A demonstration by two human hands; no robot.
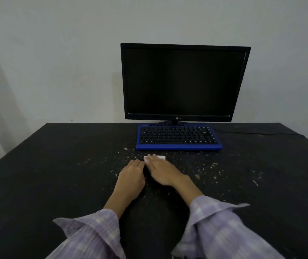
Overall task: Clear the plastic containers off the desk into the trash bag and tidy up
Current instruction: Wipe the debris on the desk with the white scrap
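Both hands rest on the black desk (56, 165) in front of the keyboard. My right hand (160, 169) lies flat, palm down, its fingertips pressing a small white wipe or tissue (160, 157) onto the desk. My left hand (132, 174) sits right beside it, fingers curled down against the surface, with nothing visible in it. White crumbs and flecks (205, 171) are scattered over the desk around and to the right of the hands. No plastic container and no trash bag are in view.
A blue-framed keyboard (178, 137) lies just beyond the hands. Behind it stands a dark LG monitor (184, 81) against a grey wall. A black cable (261, 133) runs off to the right along the desk's far edge.
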